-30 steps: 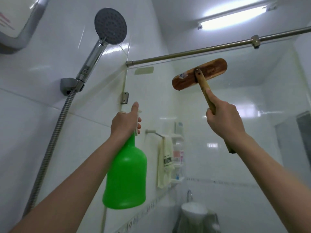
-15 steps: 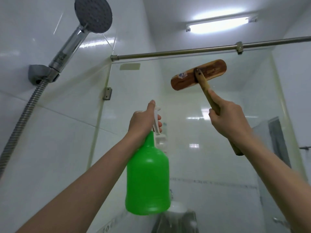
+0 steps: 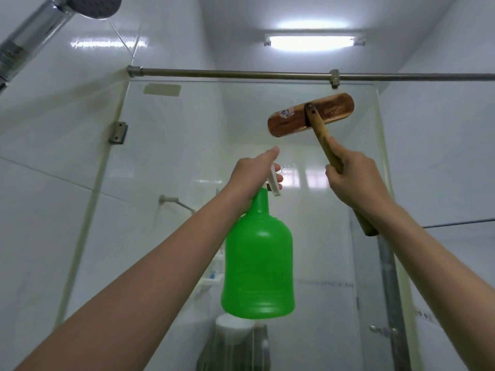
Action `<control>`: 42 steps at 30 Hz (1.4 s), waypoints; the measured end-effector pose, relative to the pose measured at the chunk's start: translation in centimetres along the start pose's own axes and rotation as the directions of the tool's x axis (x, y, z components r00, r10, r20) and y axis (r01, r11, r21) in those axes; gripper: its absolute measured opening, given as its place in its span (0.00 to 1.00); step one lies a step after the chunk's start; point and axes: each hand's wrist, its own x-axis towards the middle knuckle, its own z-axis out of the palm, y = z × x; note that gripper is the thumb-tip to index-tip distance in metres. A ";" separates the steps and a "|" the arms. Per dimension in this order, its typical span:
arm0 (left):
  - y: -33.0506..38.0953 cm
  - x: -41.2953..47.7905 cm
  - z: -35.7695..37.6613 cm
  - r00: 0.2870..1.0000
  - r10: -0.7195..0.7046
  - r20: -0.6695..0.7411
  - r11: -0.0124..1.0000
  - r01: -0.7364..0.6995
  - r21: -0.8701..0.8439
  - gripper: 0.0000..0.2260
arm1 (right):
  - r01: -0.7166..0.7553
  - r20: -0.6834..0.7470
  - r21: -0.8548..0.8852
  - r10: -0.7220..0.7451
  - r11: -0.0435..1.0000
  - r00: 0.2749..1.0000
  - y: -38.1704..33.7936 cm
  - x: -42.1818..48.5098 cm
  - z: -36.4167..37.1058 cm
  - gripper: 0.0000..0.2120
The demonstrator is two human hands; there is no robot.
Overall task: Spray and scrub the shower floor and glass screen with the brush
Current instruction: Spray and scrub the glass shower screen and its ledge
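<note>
Right hand (image 3: 353,180) grips the brush (image 3: 312,115) handle; the head sits up-left of the fingers (image 3: 334,145), long axis near-horizontal, apparently on the glass screen (image 3: 187,156). Left hand (image 3: 254,175) clasps the spray bottle (image 3: 258,258) neck, lower-left.

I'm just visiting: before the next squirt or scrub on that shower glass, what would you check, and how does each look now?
1. Left hand grips the green spray bottle at its neck, fingers round the trigger: ok.
2. Right hand grips the brush by its handle: ok.
3. Brush below the metal rail, apart from it: ok.
4. Bristles touching the glass screen: cannot tell.
5. Nozzle aimed at the glass: cannot tell, the hand hides it.
6. Liquid left in the bottle: cannot tell.
</note>
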 end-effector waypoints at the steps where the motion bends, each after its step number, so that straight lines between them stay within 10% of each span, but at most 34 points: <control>1: 0.1 -0.1 0.4 1.000 -0.010 0.015 1.000 0.010 0.008 0.14 | 0.006 0.016 -0.020 -0.006 1.000 1.000 0.0 0.3 0.0 0.29; 19: -0.4 -3.2 -1.5 0.997 -0.055 -0.055 0.991 0.048 -0.127 0.18 | -0.154 0.099 -0.156 0.171 0.976 0.980 -1.8 2.7 -1.7 0.32; 25: -0.5 -3.4 -4.7 0.995 -0.045 -0.087 0.991 0.033 -0.131 0.17 | -0.153 0.104 -0.199 0.176 0.968 0.979 -1.2 -9.8 1.3 0.37; 31: -0.9 -3.3 -6.4 0.994 -0.054 -0.099 0.993 0.043 -0.112 0.17 | -0.178 0.067 -0.235 0.199 0.956 0.978 -1.0 0.9 -1.4 0.33; 37: -1.0 -3.5 -7.4 0.995 -0.048 -0.084 0.995 0.040 -0.090 0.17 | -0.198 0.107 -0.233 0.228 0.952 0.968 -0.7 -13.0 0.9 0.36; 42: -1.1 -3.6 -7.4 0.995 -0.051 -0.081 0.995 0.044 -0.086 0.16 | -0.233 0.047 -0.233 0.250 0.944 0.967 0.3 -2.9 -1.9 0.32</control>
